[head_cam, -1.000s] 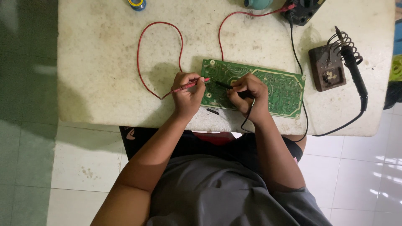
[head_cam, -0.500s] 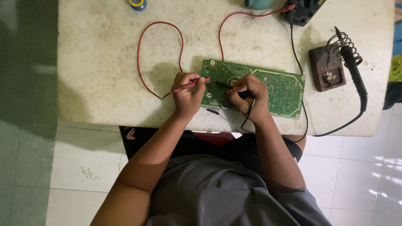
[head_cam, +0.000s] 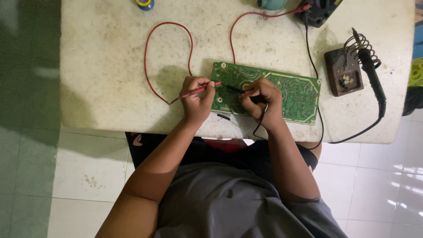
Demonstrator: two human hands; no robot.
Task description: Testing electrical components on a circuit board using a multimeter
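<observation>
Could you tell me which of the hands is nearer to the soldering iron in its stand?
Right. The right hand rests on the green circuit board, the side toward the soldering iron. The left hand sits at the board's opposite edge, farther away.

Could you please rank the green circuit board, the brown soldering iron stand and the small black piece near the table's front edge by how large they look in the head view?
1. green circuit board, clearly the largest.
2. brown soldering iron stand, much smaller.
3. small black piece, tiny.
All lie on the table, so nearness hardly affects the ranking.
</observation>
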